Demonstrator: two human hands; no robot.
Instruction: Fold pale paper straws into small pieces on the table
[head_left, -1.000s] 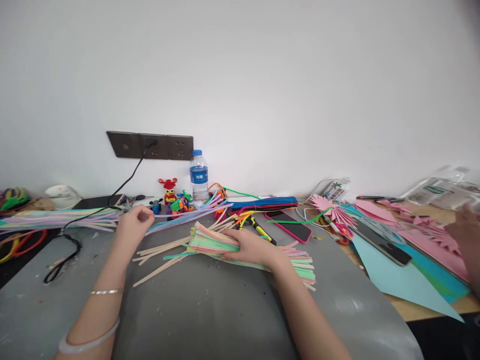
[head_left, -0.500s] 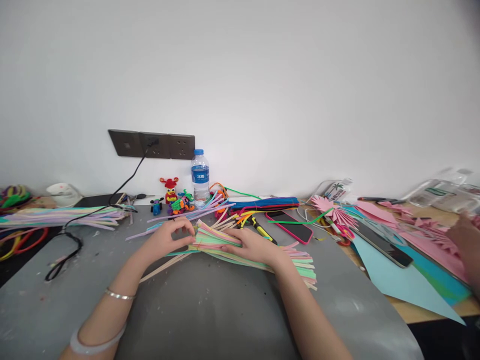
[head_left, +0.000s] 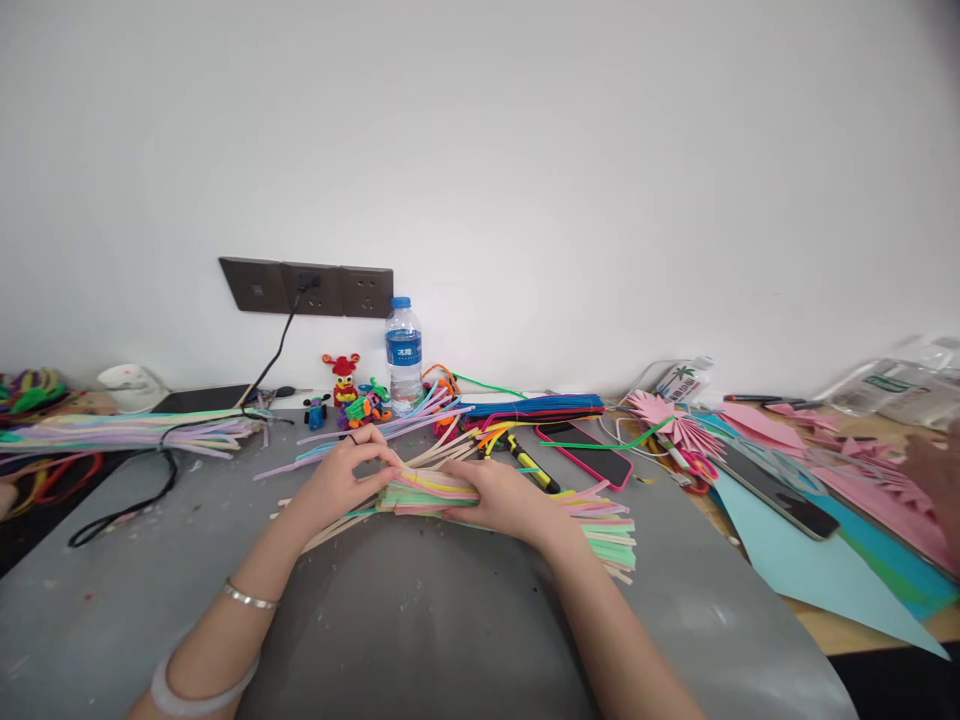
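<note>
A thick bundle of pastel pipe cleaners (head_left: 427, 492), in green, pink, yellow and cream, lies across the grey mat in front of me. My right hand (head_left: 506, 497) is closed over its middle, with the thumb on the near side. At the bundle's left end, my left hand (head_left: 352, 470) pinches the tips between thumb and forefinger; exactly which stems it grips is hidden. Loose cream pipe cleaners (head_left: 337, 530) stick out beneath my left hand. Lilac and blue ones (head_left: 315, 452) lie just behind it.
Behind stand a water bottle (head_left: 404, 355) and small fuzzy figures (head_left: 345, 385). Blue pipe cleaners (head_left: 532, 406), a yellow-black marker (head_left: 532, 466) and a pink-edged phone (head_left: 589, 455) lie nearby. A black cord (head_left: 166, 480) crosses the left side. Another person's hand (head_left: 934, 470) is over pink paper at right.
My left fingers have come together on the bundle's left end, whose tips now sit more even. The black cord has shifted at left, and part of another hand shows at the left edge.
</note>
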